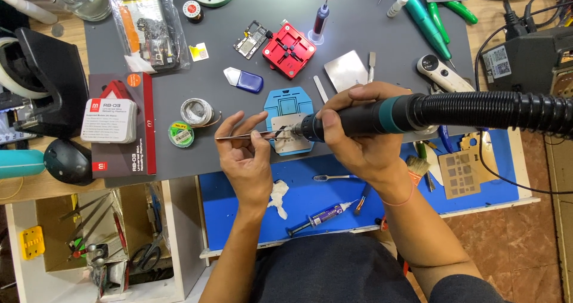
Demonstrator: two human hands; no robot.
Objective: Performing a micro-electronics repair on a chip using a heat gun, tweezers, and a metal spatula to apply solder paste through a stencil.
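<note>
Blue repair jig (289, 103) w/ metal stencil plate at frame center on grey mat (370, 34). Left hand (243, 154) pinches tweezers (248, 136), tips on the plate. Right hand (358, 139) clenched around hot-air handpiece (370, 116), nozzle at the plate; black hose runs right.

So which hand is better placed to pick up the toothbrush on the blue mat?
Probably the right hand: the toothbrush lies just below it, though it grips the hot-air handle.

left hand (243, 160) pinching; right hand (358, 137) fisted, forearms converging
</note>
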